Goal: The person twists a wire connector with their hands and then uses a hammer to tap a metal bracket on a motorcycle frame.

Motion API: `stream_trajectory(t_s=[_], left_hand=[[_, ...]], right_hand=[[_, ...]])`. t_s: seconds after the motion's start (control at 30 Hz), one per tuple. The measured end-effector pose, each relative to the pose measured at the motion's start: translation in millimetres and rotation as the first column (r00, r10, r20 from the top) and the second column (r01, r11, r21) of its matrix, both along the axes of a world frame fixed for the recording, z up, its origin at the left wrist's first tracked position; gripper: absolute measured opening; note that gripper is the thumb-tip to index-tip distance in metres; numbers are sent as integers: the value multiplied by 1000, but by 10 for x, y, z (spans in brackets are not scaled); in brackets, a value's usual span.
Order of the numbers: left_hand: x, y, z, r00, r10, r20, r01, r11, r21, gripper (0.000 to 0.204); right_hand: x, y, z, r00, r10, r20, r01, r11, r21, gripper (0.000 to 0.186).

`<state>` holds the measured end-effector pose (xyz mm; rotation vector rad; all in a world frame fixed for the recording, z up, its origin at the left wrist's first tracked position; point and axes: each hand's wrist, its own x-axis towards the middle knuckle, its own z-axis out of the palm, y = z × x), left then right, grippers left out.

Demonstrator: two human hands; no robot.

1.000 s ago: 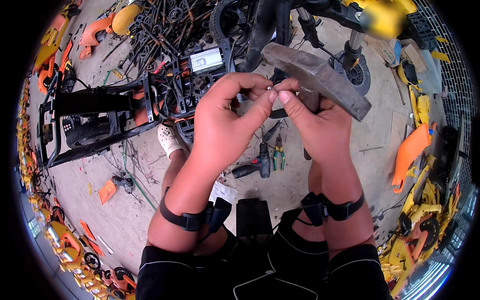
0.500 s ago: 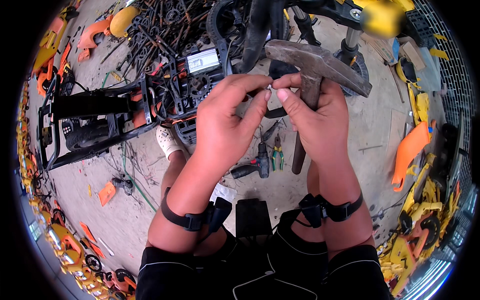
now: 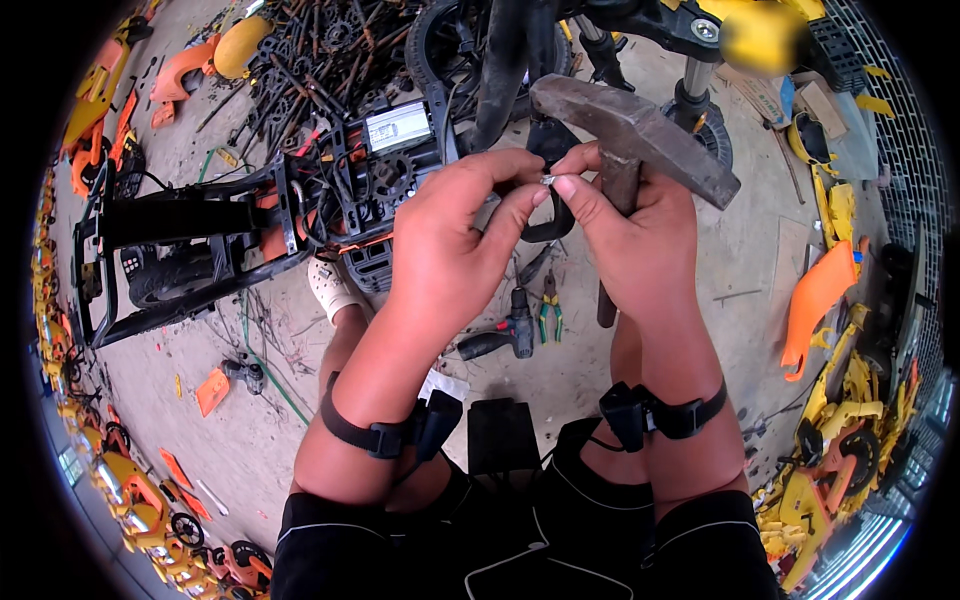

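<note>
My left hand point(image 3: 445, 225) is closed, thumb and forefinger pinching a small silvery piece point(image 3: 547, 180) too small to name. From the other side, the thumb and forefinger of my right hand point(image 3: 645, 245) meet at the same piece. A heavy steel hammer point(image 3: 640, 135) is also in my right hand, its handle against the palm and its head above the fingers. Past my fingertips lies a black frame with a loop-shaped end point(image 3: 548, 232), partly hidden. On the floor beneath are a cordless drill point(image 3: 505, 330) and green-handled pliers point(image 3: 550, 310).
A stripped black scooter frame point(image 3: 190, 215) with a silver box point(image 3: 397, 127) lies at left. Behind it is a heap of rusty metal parts point(image 3: 310, 75). Orange panels point(image 3: 820, 305) and yellow parts line the right side; another power tool point(image 3: 243, 375) sits at lower left.
The hammer has tipped slightly in my right hand, its handle end shifting right and up. My fingertips stay together, and the silvery piece shows more plainly.
</note>
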<state>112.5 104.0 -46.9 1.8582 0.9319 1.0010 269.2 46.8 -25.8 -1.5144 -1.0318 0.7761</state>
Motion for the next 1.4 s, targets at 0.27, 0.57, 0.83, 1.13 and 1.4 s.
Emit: stream_trajectory(t_s=[0.27,0.57,0.83,1.13,1.4], left_hand=[[86,138,-138,991,24,-134,15,959,282,20],[55,196,-95,974,58,-220,36,916,400,25],[72,166,-142,973,82,-218,7,924,382,31],[41,162,-206,941,89,-327,64,900,431,38],[80,127,-200,955,82,-285,52,901,432,41]], right_hand=[[48,108,-55,988,-104,-116,101,994,-30,12],[41,159,-139,994,-95,-46,93,995,-41,15],[55,173,-235,995,-82,-58,81,996,-21,15],[52,165,-205,991,-93,-98,97,995,36,19],[283,56,-40,980,-144,136,154,986,-70,16]])
